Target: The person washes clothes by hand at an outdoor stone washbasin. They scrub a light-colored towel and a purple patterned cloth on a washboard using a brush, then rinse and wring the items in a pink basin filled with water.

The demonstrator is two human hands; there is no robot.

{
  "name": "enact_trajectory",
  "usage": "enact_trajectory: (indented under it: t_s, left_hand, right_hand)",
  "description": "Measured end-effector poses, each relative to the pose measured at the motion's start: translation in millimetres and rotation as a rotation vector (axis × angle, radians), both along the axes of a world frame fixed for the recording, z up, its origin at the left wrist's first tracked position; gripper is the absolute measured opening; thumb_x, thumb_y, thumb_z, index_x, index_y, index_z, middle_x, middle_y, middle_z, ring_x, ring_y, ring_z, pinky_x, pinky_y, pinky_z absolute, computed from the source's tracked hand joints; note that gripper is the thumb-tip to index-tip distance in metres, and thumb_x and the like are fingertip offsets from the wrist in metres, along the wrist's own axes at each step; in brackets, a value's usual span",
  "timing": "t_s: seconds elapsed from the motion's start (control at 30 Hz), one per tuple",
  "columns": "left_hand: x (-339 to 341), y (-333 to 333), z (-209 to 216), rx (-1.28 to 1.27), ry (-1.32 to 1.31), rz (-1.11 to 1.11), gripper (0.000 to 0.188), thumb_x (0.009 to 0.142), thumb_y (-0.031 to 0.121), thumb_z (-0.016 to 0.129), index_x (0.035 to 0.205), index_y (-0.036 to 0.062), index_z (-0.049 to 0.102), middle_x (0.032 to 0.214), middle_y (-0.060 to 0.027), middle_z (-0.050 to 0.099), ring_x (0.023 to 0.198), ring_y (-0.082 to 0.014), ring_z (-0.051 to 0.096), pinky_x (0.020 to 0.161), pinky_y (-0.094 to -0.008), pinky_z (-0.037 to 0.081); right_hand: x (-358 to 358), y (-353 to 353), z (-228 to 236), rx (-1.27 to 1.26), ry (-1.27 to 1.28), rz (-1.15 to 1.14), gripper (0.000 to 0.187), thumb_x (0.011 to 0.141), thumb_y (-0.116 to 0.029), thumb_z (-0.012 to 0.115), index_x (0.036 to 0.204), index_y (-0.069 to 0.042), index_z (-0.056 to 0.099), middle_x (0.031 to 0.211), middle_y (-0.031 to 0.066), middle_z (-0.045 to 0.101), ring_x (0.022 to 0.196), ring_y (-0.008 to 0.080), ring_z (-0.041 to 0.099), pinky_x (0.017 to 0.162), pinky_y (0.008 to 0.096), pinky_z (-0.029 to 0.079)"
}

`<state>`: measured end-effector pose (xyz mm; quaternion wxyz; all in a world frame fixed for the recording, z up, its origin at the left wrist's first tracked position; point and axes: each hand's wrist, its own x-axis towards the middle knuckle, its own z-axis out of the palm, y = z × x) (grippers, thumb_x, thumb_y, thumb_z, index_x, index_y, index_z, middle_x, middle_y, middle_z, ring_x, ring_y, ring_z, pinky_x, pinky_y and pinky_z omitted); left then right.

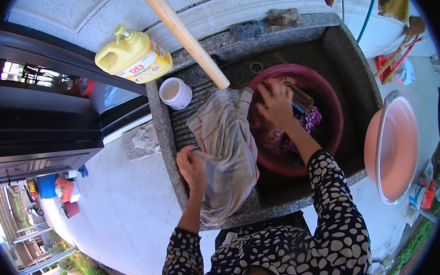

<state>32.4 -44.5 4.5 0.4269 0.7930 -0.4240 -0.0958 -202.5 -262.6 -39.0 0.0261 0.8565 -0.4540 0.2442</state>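
A grey-white towel with red stripes (228, 147) lies bunched over the ridged washboard side (180, 122) of a stone sink. At its left edge my left hand (191, 169) is closed, fingers curled on the fabric. My right hand (277, 105) hovers with spread fingers over a dark-red basin (337, 145), holding nothing. Just right of those fingers is a wooden-backed scrub brush (300, 98) with blue bristles. It rests on wet laundry in the basin, including a purple-and-white patterned cloth (310, 120). How deep the water is cannot be seen.
A white tub (175, 94) and a yellow pump jug (137, 57) stand by the sink's left corner. A wooden pole (188, 33) slants down above the washboard. A scouring pad (283, 17) sits on the back rim. A pink basin (399, 146) leans at the right.
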Motion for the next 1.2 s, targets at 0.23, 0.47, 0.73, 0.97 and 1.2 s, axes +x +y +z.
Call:
enact_trajectory:
  t_s: [0.23,0.47,0.73,0.97,1.2]
  left_hand:
    - [-32,-51,-20,0.244,-0.559,-0.215,0.027,0.084,0.007,0.062,0.11,0.0035,0.059,0.096,-0.0129,0.06,0.094,-0.0331,0.057,0.084,-0.04,0.045]
    - [-14,-26,-10,0.016,0.515,-0.103,0.021,0.09,0.005,0.056,0.111,0.0009,0.058,0.09,-0.0063,0.059,0.081,-0.0159,0.054,0.077,-0.03,0.046]
    - [-48,-3,-2,0.469,-0.252,-0.249,0.107,0.073,0.042,0.075,0.15,-0.0009,0.013,0.144,-0.0259,0.031,0.13,-0.0444,0.032,0.109,-0.0478,0.026]
    - [-19,40,-32,0.245,-0.095,-0.309,0.079,0.084,0.02,0.065,0.147,-0.0027,0.022,0.141,-0.0269,0.037,0.127,-0.0429,0.039,0.107,-0.0481,0.031]
    - [-7,10,-10,0.139,0.013,-0.3,0.069,0.084,0.01,0.058,0.145,-0.0019,0.027,0.137,-0.0254,0.042,0.126,-0.0422,0.04,0.106,-0.0479,0.032]
  right_hand:
    - [92,57,-38,0.325,-0.347,0.056,0.03,0.079,-0.02,0.069,0.104,-0.007,0.061,0.103,0.0167,0.06,0.094,0.0352,0.056,0.08,0.0445,0.048]
    - [85,46,53,1.082,-0.918,0.317,0.018,0.08,-0.013,0.066,0.094,-0.003,0.061,0.083,0.0154,0.06,0.082,0.0328,0.058,0.075,0.0416,0.046]
    - [135,77,3,0.392,-0.195,0.161,0.043,0.071,-0.034,0.075,0.104,-0.011,0.062,0.11,0.0102,0.058,0.098,0.0277,0.056,0.078,0.0391,0.046]
    - [167,68,34,1.088,-1.444,-0.088,0.03,0.07,-0.004,0.069,0.096,-0.006,0.056,0.099,0.0117,0.057,0.089,0.0333,0.057,0.077,0.0372,0.048]
    - [130,56,-4,0.536,-0.672,0.019,0.03,0.073,-0.013,0.071,0.1,-0.01,0.058,0.099,0.0129,0.06,0.087,0.0335,0.056,0.074,0.0463,0.045]
